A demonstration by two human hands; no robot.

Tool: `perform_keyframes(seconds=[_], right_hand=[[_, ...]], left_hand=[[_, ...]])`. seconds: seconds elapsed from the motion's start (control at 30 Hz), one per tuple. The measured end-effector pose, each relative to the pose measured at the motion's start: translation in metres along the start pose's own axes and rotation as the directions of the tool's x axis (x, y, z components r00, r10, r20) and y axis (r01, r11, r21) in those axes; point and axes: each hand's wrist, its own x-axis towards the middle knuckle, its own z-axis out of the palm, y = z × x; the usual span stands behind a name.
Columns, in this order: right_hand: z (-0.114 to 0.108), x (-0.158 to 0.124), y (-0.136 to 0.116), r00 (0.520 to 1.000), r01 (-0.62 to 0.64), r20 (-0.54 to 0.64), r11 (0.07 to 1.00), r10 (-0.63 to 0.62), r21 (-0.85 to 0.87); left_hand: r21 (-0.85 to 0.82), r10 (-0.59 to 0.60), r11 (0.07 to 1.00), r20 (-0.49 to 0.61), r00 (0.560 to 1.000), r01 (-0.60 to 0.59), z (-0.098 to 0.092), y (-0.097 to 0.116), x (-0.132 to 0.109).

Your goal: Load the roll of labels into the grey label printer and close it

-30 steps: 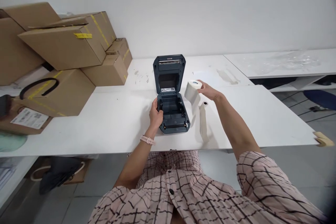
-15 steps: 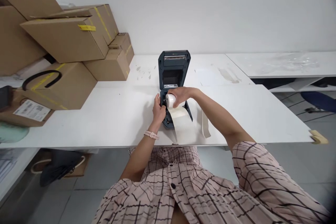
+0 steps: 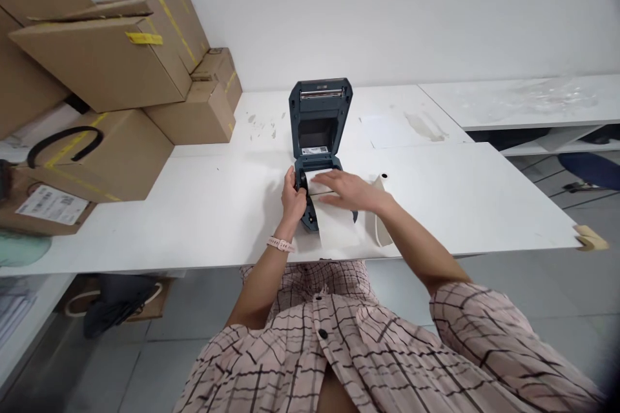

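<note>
A dark label printer (image 3: 319, 115) stands on the white table with its lid tipped up and back. A white label roll (image 3: 312, 182) sits inside its base, and a loose strip of labels (image 3: 335, 224) runs from it over the front toward me. My left hand (image 3: 293, 199) is closed around the left side of the base, thumb over the inner edge. Lying across the roll and the start of the strip, my right hand (image 3: 349, 190) has its fingers stretched out. It covers part of the roll. A second, thin paper roll (image 3: 382, 182) with a hanging tail is partly behind my right wrist.
Cardboard boxes (image 3: 111, 64) are piled on the left of the table (image 3: 232, 206). A black curved strap (image 3: 65, 135) rests on one box. Clear plastic (image 3: 547, 95) lies on the far-right tabletop, and brown tape (image 3: 591, 237) is on the right front corner.
The label roll has gone from my right hand's grip down into the printer base. My right hand has opened and flattened over it. My left hand stays at the printer's left side.
</note>
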Motion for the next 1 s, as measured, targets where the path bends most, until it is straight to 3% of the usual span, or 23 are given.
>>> perform_keyframes(seconds=[0.13,0.3,0.73,1.0], right_hand=[[0.039,-0.056,-0.03,0.99,-0.003,-0.139,1.0,0.005,0.011],[0.072,-0.065,-0.046,0.96,-0.09,-0.266,0.996,0.084,-0.009],[0.078,-0.061,-0.054,0.953,-0.121,-0.284,0.992,0.108,-0.031],[0.07,-0.062,-0.047,0.959,-0.095,-0.266,0.995,0.097,0.018]], left_hand=[[-0.021,-0.026,0.999,-0.036,0.999,0.025,0.001,0.009,-0.003],[-0.044,-0.047,0.998,-0.018,0.999,0.046,-0.001,0.013,-0.005],[0.016,-0.029,0.999,-0.041,0.999,0.03,-0.003,0.012,-0.004],[0.02,-0.013,1.0,-0.024,1.0,0.013,-0.003,0.011,-0.001]])
